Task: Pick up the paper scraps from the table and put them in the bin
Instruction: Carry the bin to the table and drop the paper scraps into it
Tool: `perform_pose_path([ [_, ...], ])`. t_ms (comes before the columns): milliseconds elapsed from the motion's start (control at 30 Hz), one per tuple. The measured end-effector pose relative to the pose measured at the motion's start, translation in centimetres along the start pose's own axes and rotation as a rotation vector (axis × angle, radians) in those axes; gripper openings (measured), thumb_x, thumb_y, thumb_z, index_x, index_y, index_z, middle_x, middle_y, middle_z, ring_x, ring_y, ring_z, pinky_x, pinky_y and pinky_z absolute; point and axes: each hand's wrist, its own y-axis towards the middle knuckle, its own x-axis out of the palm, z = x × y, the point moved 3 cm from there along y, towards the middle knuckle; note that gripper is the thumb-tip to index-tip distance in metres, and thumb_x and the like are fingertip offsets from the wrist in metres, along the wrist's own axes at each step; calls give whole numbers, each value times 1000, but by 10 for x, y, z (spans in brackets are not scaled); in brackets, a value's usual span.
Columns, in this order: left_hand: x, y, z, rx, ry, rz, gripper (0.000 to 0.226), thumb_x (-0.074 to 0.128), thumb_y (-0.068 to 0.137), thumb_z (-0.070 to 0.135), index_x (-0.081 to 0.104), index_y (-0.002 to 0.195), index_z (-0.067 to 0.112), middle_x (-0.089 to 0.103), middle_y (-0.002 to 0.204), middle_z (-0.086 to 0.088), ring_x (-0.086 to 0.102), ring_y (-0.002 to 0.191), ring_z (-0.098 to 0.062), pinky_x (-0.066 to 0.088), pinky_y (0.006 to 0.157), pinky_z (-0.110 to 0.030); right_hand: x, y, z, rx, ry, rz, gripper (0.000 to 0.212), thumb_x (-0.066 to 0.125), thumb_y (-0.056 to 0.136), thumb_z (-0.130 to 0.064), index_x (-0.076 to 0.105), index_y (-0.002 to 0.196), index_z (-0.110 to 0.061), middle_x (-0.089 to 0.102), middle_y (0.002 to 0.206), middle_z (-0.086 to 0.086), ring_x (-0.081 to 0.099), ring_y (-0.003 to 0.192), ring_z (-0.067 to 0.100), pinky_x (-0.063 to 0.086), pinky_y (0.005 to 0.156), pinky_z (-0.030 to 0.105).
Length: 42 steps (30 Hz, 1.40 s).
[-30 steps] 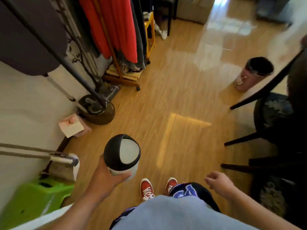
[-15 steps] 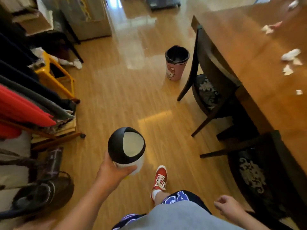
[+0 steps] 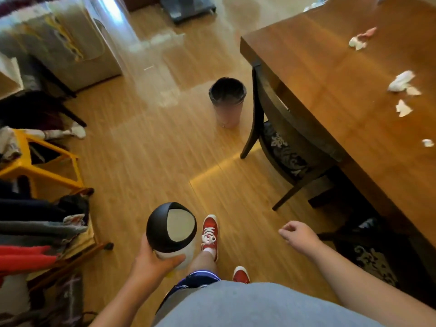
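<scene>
My left hand (image 3: 151, 263) grips a small white bin (image 3: 171, 234) with a black swing lid, carried low above the wooden floor. My right hand (image 3: 298, 236) hangs loosely curled and holds nothing, near the table's side. Several white and pink paper scraps lie on the brown wooden table (image 3: 330, 74) at the right: a crumpled one (image 3: 401, 81), a torn piece (image 3: 403, 108), a small bit (image 3: 427, 143) and a pinkish one (image 3: 359, 40) further back.
A pink floor bin with a black liner (image 3: 227, 101) stands beyond a dark chair (image 3: 280, 138) pushed under the table. A second dark chair (image 3: 368, 253) sits at the near right. A yellow stool (image 3: 40, 159) and a clothes rack (image 3: 44, 234) line the left.
The view has swung right from the wall and clothes rack toward the table. I have stepped forward, the table and its scraps are closer, and my left hand still carries the small bin.
</scene>
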Motion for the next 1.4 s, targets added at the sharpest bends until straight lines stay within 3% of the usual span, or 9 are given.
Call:
perform_pose_path([
  [100,1,65,31,32,21,-100,111,99,58,16,36,146,37,58,127,9,56,118,-18,54,94,-42,-10,20,-26,29,30,38,3,66,93,-32,66,92,-29,67,94,-7,67,88,11,52,66,25],
  [267,19,162,118,135,50,-289,97,94,43,37,49,129,41,70,113,13,66,103,4,59,67,-19,-30,17,-26,221,173,152,8,69,91,-30,68,84,-27,68,85,-5,65,80,12,45,58,25],
  [433,65,224,223,278,139,-468,103,101,54,18,42,137,34,64,119,12,63,111,-9,57,82,-30,-44,-14,-10,375,342,222,9,68,91,-23,71,87,-16,70,81,1,64,75,13,46,59,25],
  [600,133,238,335,437,185,-628,119,99,42,38,43,145,23,65,127,-4,63,116,-24,60,85,-49,-77,-42,-6,403,452,328,4,67,93,-20,67,89,-21,69,87,-2,65,81,9,45,60,19],
  [733,201,221,401,566,245,-758,109,92,50,30,43,147,22,63,129,-1,62,114,-14,59,73,-25,-134,-57,-7,315,462,423,7,65,94,-27,63,92,-33,65,91,-11,60,86,1,42,64,13],
  [800,242,209,426,589,223,-805,108,91,49,29,44,146,23,64,127,1,63,113,-11,58,82,-34,-170,-59,-4,252,479,459,4,65,94,-29,65,96,-33,66,93,-10,61,89,2,44,69,14],
  [1133,435,152,459,551,320,-1007,117,95,35,61,42,138,47,64,122,26,63,111,5,59,85,-31,-342,-12,110,335,623,688,23,69,91,-32,66,113,-25,68,107,-7,64,92,8,51,71,24],
  [1267,471,135,458,562,396,-1052,98,96,40,54,37,117,73,61,119,36,60,109,12,58,77,-21,-373,10,162,501,295,893,53,71,87,-35,53,135,-22,54,132,8,55,117,27,51,87,37],
  [1400,492,128,461,549,424,-1094,94,93,44,49,36,117,67,58,114,44,58,104,20,54,77,-19,-378,34,186,594,177,799,57,69,88,-34,49,140,-22,48,138,11,49,125,33,50,93,43],
])
